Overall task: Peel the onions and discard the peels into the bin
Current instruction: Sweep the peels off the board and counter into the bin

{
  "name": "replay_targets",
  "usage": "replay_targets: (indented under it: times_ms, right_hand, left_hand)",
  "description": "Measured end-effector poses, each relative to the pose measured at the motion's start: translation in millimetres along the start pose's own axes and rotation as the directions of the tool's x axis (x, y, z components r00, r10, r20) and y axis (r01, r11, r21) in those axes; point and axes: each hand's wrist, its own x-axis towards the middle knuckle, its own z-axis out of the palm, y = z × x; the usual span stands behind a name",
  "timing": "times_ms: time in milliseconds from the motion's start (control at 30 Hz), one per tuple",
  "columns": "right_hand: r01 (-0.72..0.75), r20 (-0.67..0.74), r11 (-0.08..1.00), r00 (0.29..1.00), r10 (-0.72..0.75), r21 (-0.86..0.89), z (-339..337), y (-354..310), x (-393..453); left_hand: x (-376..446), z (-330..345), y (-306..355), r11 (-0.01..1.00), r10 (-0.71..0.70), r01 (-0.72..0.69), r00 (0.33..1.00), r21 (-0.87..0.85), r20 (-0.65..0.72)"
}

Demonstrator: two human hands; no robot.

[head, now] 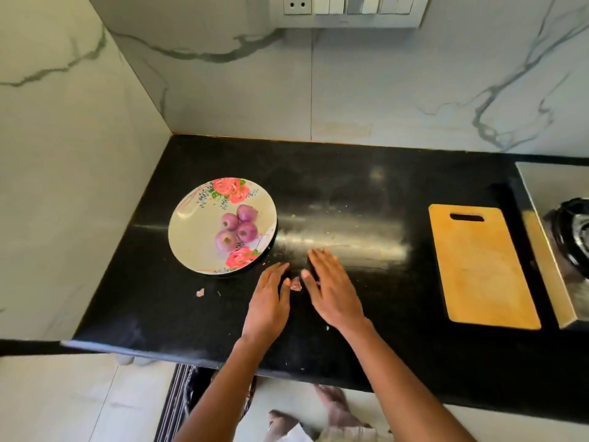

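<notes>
I see both hands flat and relaxed on the counter [350, 186], left hand [269, 298] and right hand [331, 290] flanking a peel scrap [296, 283], four peeled onions [236, 228] on the plate [191, 231].

Home kitchen: black stone counter [350, 173], marble-look wall tiles [382, 90], gas stove [570, 237], wooden chopping board [481, 269], wall sockets [347, 8].

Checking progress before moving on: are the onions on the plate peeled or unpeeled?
Peeled: all four onions on the plate show smooth, glossy purple flesh, no papery skin visible.
</notes>
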Motion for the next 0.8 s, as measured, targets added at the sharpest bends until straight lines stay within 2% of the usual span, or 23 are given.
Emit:
replay_targets:
  times_ms: [67, 100, 167, 200, 267, 300, 367, 433, 467, 533, 700, 800]
  right_hand:
    - [0.096, 0.084, 0.992, 0.991, -0.104, 0.086, 6.2, -14.2, 1.0]
    - [0.115, 0.119, 0.973, 0.983, -0.141, 0.201, 4.3, -17.0, 5.1]
    - [0.056, 0.127, 0.903, 0.984, -0.122, 0.427, -10.7, -16.8, 17.6]
    - [0.031, 0.065, 0.888, 0.996, -0.068, 0.460, -20.4, -12.7, 30.4]
    - [0.006, -0.034, 0.925, 0.999, 0.007, 0.379, -36.5, -1.8, 66.0]
    - [0.004, -0.029, 0.950, 1.000, 0.005, 0.313, -42.0, 3.7, 82.4]
    - [0.032, 0.065, 0.983, 0.997, -0.044, 0.179, -41.4, 14.0, 110.3]
    - [0.114, 0.151, 0.992, 0.981, -0.122, 0.062, -32.4, 19.7, 123.7]
    - [0.163, 0.172, 0.986, 0.971, -0.164, 0.018, -26.9, 20.3, 123.6]
    - [0.239, 0.207, 0.971, 0.950, -0.234, 0.001, -18.3, 14.9, 117.5]
    - [0.406, 0.301, 0.903, 0.851, -0.430, 0.144, -10.8, -2.3, 59.1]
    - [0.420, 0.327, 0.882, 0.820, -0.470, 0.215, -12.8, 5.1, 19.8]
  left_hand:
    - [-3.3, -4.7, -5.4, 1.000, -0.015, 0.015, 0.999, 0.008, -0.029]
    - [-4.5, -8.6, -6.3, 1.000, -0.016, 0.017, 0.998, 0.004, -0.053]
    - [-11.8, -17.5, -8.0, 1.000, 0.000, 0.001, 0.993, 0.004, -0.118]
    - [-15.4, -22.1, -10.0, 1.000, 0.006, -0.003, 0.987, 0.014, -0.162]
    - [-20.3, -32.1, -23.5, 0.998, -0.021, 0.039, 0.958, 0.058, -0.285]
    - [-22.5, -36.8, -33.2, 0.993, -0.062, 0.094, 0.934, 0.074, -0.353]
    - [-27.7, -42.8, -50.5, 0.965, -0.213, 0.260, 0.860, 0.039, -0.464]
    - [-29.0, -44.1, -60.6, 0.906, -0.396, 0.418, 0.790, -0.061, -0.467]
    - [-27.6, -42.3, -63.4, 0.888, -0.440, 0.454, 0.786, -0.077, -0.435]
    - [-22.1, -34.5, -61.9, 0.899, -0.415, 0.437, 0.825, -0.033, -0.384]
    - [-20.6, -3.7, -31.8, 0.965, -0.259, 0.261, 0.922, -0.034, -0.286]
    - [-27.9, 15.8, -18.1, 0.993, -0.117, 0.118, 0.978, -0.004, -0.174]
